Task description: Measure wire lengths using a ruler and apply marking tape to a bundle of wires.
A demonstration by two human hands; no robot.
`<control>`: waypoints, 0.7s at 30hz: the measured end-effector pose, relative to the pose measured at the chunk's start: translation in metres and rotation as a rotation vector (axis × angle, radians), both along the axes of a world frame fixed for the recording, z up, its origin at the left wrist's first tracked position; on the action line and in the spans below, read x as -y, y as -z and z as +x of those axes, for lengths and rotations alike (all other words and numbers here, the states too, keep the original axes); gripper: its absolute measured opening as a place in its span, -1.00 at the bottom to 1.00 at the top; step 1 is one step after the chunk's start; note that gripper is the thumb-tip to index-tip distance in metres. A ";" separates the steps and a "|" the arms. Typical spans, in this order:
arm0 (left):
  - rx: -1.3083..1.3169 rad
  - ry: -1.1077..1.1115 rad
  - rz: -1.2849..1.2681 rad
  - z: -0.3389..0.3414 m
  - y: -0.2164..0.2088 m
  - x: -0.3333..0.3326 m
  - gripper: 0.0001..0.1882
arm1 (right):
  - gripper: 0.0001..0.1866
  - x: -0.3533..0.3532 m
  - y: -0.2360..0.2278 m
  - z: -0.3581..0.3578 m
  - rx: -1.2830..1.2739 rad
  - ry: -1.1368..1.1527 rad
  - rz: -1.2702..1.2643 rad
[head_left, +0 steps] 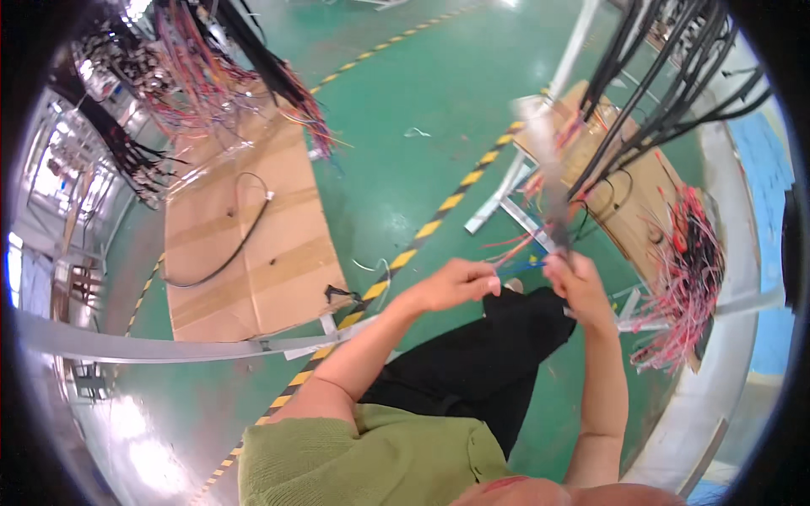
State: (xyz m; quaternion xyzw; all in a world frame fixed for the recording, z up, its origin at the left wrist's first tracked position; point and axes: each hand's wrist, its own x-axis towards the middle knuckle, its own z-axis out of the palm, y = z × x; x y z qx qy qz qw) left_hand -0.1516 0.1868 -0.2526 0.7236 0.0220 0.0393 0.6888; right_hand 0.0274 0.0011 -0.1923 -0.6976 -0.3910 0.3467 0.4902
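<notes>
My right hand (578,285) is closed round a dark cable (557,211), which rises away from me and is smeared by motion into a pale grey streak at its far end. Thin pink, orange and blue wires (525,265) fan out leftward from beside that hand. Facing it, my left hand (460,285) is pinched, with its fingertips at the ends of the blue wires. What lies between those fingertips is too small to make out. Both hands are above my dark trousers, a short gap apart.
A cardboard sheet (295,244) on the left carries a loose black cable (236,253). Black cables (666,93) hang at upper right over more cardboard (629,223), beside a heap of red and pink wires (688,270). A curved metal rail (169,347) crosses at left.
</notes>
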 end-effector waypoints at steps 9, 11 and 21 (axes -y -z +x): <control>0.018 -0.098 -0.443 0.022 0.032 -0.002 -0.69 | -0.72 -0.010 -0.019 0.001 -0.317 0.421 0.153; 0.091 -0.222 -0.385 0.028 0.010 0.013 -0.66 | -0.73 -0.017 -0.015 -0.011 -0.344 0.396 0.190; 0.373 -0.602 -0.545 0.042 -0.042 0.033 -0.74 | -0.76 -0.005 0.006 -0.034 -0.336 0.410 0.197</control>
